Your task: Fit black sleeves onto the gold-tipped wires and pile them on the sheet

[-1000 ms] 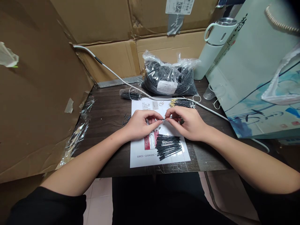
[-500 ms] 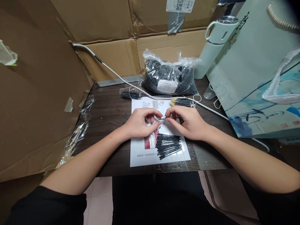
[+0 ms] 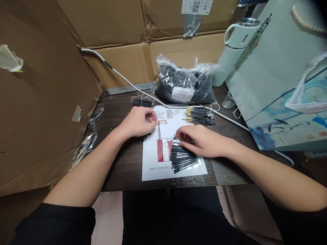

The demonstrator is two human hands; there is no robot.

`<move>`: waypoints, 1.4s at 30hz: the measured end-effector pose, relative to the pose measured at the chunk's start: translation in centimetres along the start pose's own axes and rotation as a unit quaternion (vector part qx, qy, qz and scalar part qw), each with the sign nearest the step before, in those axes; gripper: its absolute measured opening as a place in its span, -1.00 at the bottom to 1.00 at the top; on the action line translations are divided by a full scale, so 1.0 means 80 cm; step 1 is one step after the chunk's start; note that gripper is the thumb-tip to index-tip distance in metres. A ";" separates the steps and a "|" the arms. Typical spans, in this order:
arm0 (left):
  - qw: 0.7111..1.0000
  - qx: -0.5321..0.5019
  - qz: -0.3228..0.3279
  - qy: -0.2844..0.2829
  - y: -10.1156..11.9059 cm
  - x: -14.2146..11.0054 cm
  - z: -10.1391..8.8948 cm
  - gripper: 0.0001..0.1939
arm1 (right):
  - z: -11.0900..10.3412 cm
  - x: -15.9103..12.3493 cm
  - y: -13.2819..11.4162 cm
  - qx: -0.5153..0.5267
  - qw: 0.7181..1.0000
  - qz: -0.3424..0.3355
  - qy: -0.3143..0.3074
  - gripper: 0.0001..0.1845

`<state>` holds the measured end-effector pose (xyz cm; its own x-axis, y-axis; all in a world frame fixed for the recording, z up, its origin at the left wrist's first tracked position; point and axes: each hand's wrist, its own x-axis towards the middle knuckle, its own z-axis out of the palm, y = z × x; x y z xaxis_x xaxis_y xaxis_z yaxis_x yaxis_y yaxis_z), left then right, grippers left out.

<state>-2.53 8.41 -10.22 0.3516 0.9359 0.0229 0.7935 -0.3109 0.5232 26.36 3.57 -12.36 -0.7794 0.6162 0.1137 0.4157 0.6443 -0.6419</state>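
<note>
My left hand (image 3: 140, 121) is over the left edge of the printed sheet (image 3: 148, 172), thumb and fingers pinched together; whatever is between them is too small to make out. My right hand (image 3: 201, 140) is closed just above the pile of thin black wires (image 3: 184, 158), its fingertips pinching a black wire (image 3: 176, 143) whose end pokes out to the left. The piled wires lie roughly side by side on the sheet. Behind the right hand is a bundle of black wires with gold tips (image 3: 200, 115).
A clear bag of black pieces (image 3: 185, 83) stands at the back, beside a pale green bottle (image 3: 230, 51). A white cable (image 3: 127, 81) crosses the table. More dark wires (image 3: 143, 102) lie behind my left hand. A paper bag (image 3: 281, 85) is on the right, cardboard (image 3: 43, 102) on the left.
My hands were together over the sheet with a black wire between them. The left has moved away to the left; the right has come down toward the wire pile.
</note>
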 end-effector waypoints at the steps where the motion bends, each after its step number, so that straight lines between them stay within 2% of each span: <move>1: 1.000 0.008 -0.003 -0.001 -0.002 0.001 -0.004 -0.83 | -0.001 0.000 -0.002 0.001 1.000 -0.002 -0.006 -0.87; 3: 1.000 0.019 -0.001 -0.022 -0.005 0.001 -0.013 -0.86 | -0.004 -0.001 -0.005 0.004 1.000 -0.006 -0.017 -0.87; 8: 0.985 0.009 0.046 -0.164 -0.005 -0.005 -0.031 -0.89 | -0.006 0.000 -0.007 0.024 0.999 -0.009 -0.033 -0.88; 15: 0.978 0.047 0.074 -0.187 -0.011 -0.007 -0.029 -0.89 | -0.010 0.001 -0.003 0.019 0.999 -0.014 -0.024 -0.88; 20: 0.975 0.039 0.068 -0.207 -0.016 -0.004 -0.029 -0.89 | -0.024 -0.001 0.011 -0.129 0.990 0.049 0.035 -0.93; 25: 0.976 0.031 0.076 -0.202 -0.011 -0.007 -0.026 -0.90 | -0.037 -0.005 0.020 -0.260 0.958 0.115 0.036 -0.91; 29: 0.977 0.003 0.086 -0.196 -0.005 -0.010 -0.022 -0.92 | -0.038 -0.003 0.022 -0.282 0.949 0.137 0.018 -0.86; 33: 0.980 -0.093 0.079 -0.159 0.010 -0.013 -0.014 -0.89 | -0.036 0.002 0.024 -0.277 0.950 0.142 -0.001 -0.83; 38: 0.947 -0.286 0.037 -0.145 0.029 -0.018 0.029 -0.80 | -0.026 0.006 0.028 -0.304 0.942 0.144 -0.004 -0.77; 42: 0.915 -0.398 -0.002 -0.063 0.032 -0.019 0.070 -0.76 | -0.019 0.006 0.030 -0.325 0.940 0.096 0.026 -0.77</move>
<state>1.76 5.26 -13.70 0.4440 0.8944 -0.0537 0.1990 -0.0400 0.9792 27.72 6.09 -12.71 -0.6432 0.7603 0.0914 0.7588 0.6488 -0.0575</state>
